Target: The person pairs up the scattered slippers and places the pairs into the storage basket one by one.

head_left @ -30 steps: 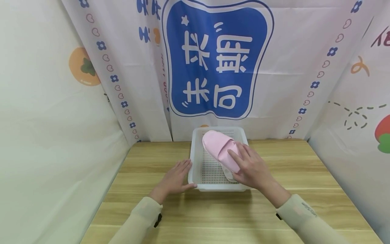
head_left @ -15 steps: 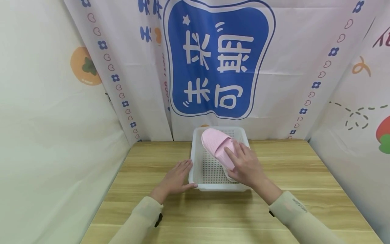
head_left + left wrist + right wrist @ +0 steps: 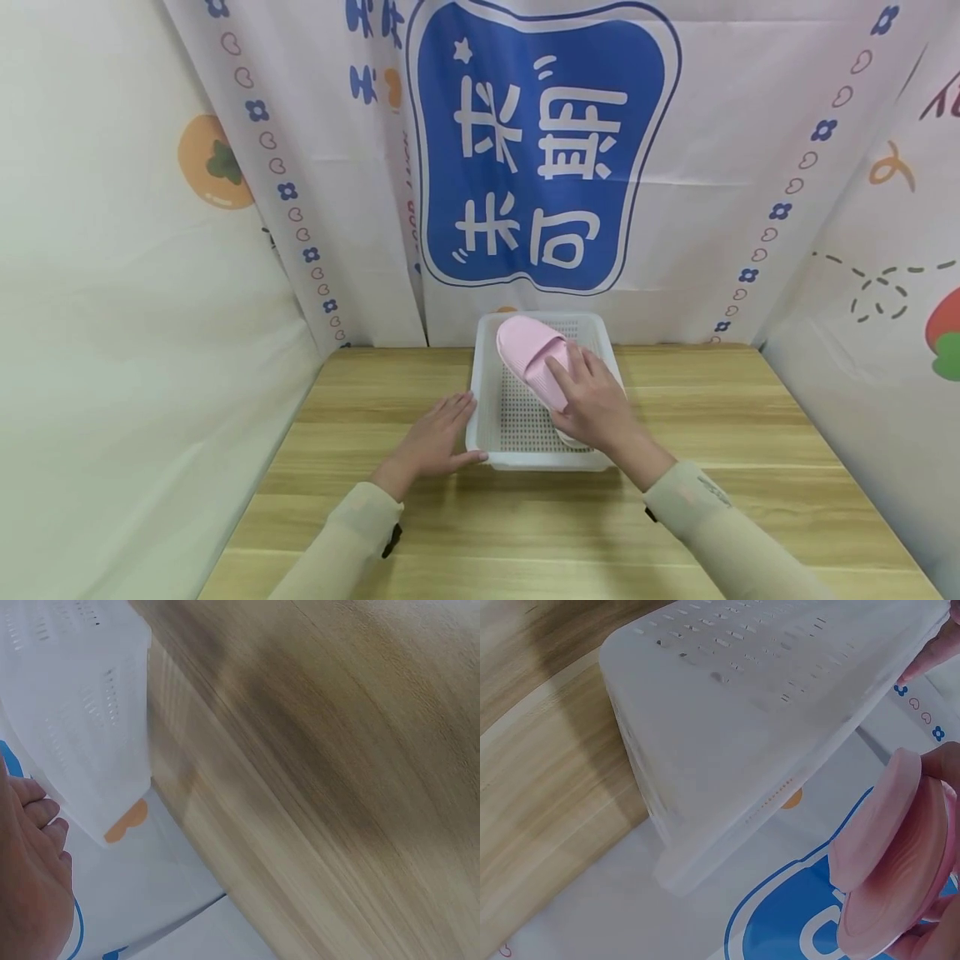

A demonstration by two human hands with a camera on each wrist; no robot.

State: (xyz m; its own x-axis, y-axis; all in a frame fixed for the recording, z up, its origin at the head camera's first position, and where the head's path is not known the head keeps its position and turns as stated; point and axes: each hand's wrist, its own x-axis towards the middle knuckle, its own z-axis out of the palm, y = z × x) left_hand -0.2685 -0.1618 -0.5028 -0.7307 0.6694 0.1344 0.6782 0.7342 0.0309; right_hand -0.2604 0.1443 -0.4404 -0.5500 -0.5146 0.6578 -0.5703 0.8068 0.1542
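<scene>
A pink slipper [image 3: 528, 343] is in my right hand [image 3: 592, 400], above the white perforated basket [image 3: 480, 367]. My fingers grip its heel end, and its closed toe points to the far left. In the right wrist view the slipper [image 3: 889, 855] shows at the right edge, partly covered by the fingers. Beneath the hand, a pale rounded edge [image 3: 573, 440] shows in the basket; most of that thing is hidden. My left hand [image 3: 431, 437] rests with extended fingers against the basket's left rim, thumb at its near left corner.
The basket stands at the back of a wood-grain table [image 3: 540, 533], close to a white printed cloth [image 3: 697, 242] that hangs behind. More printed cloth closes off the left side [image 3: 150, 350] and the right side [image 3: 862, 350].
My right hand and forearm have shifted to the left, and the slipper's heel end has moved slightly left with them. The left hand stays at the basket rim.
</scene>
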